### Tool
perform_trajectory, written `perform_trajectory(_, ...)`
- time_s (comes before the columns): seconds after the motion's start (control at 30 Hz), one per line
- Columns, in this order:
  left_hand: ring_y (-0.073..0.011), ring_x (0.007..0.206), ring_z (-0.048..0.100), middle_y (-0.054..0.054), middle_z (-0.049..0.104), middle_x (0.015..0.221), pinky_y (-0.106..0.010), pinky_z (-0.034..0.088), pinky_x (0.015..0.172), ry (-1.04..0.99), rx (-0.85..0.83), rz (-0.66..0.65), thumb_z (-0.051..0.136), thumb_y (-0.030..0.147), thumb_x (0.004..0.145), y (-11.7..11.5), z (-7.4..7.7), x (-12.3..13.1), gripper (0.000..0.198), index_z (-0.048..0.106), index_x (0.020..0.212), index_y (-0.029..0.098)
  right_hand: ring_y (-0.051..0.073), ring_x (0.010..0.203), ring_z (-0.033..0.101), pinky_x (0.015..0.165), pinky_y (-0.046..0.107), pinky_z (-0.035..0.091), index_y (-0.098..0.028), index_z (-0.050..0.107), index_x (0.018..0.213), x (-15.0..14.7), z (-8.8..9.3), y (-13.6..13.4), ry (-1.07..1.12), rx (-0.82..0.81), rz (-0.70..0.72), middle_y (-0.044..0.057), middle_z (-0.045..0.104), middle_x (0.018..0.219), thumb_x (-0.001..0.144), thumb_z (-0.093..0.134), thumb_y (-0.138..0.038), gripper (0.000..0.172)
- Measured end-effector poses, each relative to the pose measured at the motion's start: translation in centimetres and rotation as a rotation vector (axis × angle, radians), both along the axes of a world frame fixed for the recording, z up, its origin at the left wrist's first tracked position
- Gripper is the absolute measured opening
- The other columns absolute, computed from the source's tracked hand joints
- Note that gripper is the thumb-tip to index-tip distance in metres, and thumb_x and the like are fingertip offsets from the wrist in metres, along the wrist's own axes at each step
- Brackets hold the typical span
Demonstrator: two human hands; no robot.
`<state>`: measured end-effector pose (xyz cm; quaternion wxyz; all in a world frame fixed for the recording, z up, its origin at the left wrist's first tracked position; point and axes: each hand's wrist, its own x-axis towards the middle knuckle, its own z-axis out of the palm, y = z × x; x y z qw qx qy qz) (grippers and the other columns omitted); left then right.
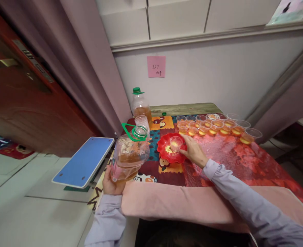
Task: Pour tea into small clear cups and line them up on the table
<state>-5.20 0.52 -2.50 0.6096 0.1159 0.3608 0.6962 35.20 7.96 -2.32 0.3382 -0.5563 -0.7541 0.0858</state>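
Observation:
My left hand (113, 181) is closed around the lower side of a large clear plastic jug (130, 154). The jug has a green handle ring, no cap on its mouth, and amber liquid inside; it leans a little to the right. My right hand (194, 151) grips a small clear plastic cup (176, 143) by its side. This cup is in or just over a scalloped red dish (164, 156); whether it touches the bottom I cannot tell. Some yellowish colour shows through the cup and dish.
Several clear cups of amber liquid (205, 127) stand in rows at the back right. Behind the jug are a stack of cups (141, 120) and a second green-capped jug (141, 106). A green cap (164, 114) lies near the wall. A pink cloth (172, 199) covers the front edge.

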Motion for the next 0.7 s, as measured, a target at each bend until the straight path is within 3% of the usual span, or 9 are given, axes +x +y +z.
perform_trajectory(0.13, -0.0339, 0.120, 0.074, -0.012, 0.082, 0.123, -0.057, 0.055, 0.111, 0.030, 0.010, 0.008, 0.058, 0.052, 0.101, -0.1, 0.0, 0.2, 0.046, 0.076, 0.131, 0.022, 0.038, 0.138, 0.064, 0.115, 0.059, 0.053, -0.016, 0.054, 0.156, -1.0, -1.8, 1.4, 0.087, 0.009, 0.007, 0.023, 0.066, 0.148, 0.095, 0.069, -0.040, 0.067)
perform_trajectory(0.23, -0.0333, 0.117, 0.075, -0.011, 0.083, 0.119, -0.054, 0.057, 0.109, 0.012, 0.002, 0.016, 0.057, 0.051, 0.101, -0.1, -0.1, 0.0, 0.043, 0.078, 0.125, 0.022, 0.038, 0.136, 0.066, 0.115, 0.060, 0.053, -0.018, 0.055, 0.156, -1.2, -2.0, 1.7, 0.130, 0.003, 0.036, 0.022, 0.067, 0.147, 0.095, 0.070, -0.045, 0.068)
perform_trajectory(0.3, -0.0328, 0.116, 0.075, -0.011, 0.083, 0.121, -0.053, 0.057, 0.108, 0.002, -0.003, 0.014, 0.058, 0.051, 0.101, -0.1, -0.3, -0.2, 0.043, 0.078, 0.125, 0.022, 0.040, 0.139, 0.063, 0.116, 0.062, 0.052, -0.018, 0.053, 0.157, -1.2, -1.2, 1.2, 0.151, 0.009, 0.027, 0.023, 0.065, 0.149, 0.095, 0.072, -0.052, 0.074)
perform_trajectory(0.4, -0.0330, 0.118, 0.075, -0.011, 0.082, 0.125, -0.054, 0.057, 0.108, -0.008, 0.005, -0.007, 0.058, 0.050, 0.102, -0.1, -0.4, -0.3, 0.043, 0.078, 0.127, 0.021, 0.042, 0.148, 0.054, 0.121, 0.066, 0.046, -0.015, 0.047, 0.161, -1.7, 1.4, -0.9, 0.224, 0.087, -0.061, 0.026, 0.058, 0.156, 0.092, 0.075, -0.060, 0.087)
perform_trajectory(0.5, -0.0329, 0.120, 0.075, -0.011, 0.083, 0.122, -0.053, 0.057, 0.109, -0.006, 0.019, 0.027, 0.058, 0.047, 0.103, -0.3, -0.1, 0.1, 0.040, 0.079, 0.124, 0.020, 0.039, 0.140, 0.061, 0.117, 0.063, 0.052, -0.018, 0.048, 0.160, -4.0, 4.3, -4.0, 0.416, 0.149, -0.123, 0.023, 0.060, 0.153, 0.095, 0.075, -0.058, 0.081)
perform_trajectory(0.6, -0.0349, 0.121, 0.075, -0.014, 0.083, 0.122, -0.055, 0.056, 0.110, 0.029, 0.022, 0.047, 0.065, 0.046, 0.100, -0.4, 0.6, 0.9, 0.039, 0.081, 0.122, 0.018, 0.032, 0.121, 0.072, 0.106, 0.056, 0.061, -0.026, 0.058, 0.152, -7.8, 5.9, -6.6, 0.655, 0.009, 0.054, 0.017, 0.067, 0.146, 0.096, 0.074, -0.057, 0.065)
perform_trajectory(0.7, -0.0347, 0.126, 0.073, -0.015, 0.081, 0.126, -0.052, 0.054, 0.114, 0.094, 0.038, 0.082, 0.074, 0.043, 0.095, -0.4, 1.2, 1.8, 0.037, 0.082, 0.120, 0.017, 0.035, 0.134, 0.067, 0.107, 0.055, 0.060, -0.028, 0.054, 0.157, -11.4, 6.2, -7.7, 0.853, -0.242, 0.261, 0.017, 0.061, 0.154, 0.091, 0.080, -0.059, 0.076)
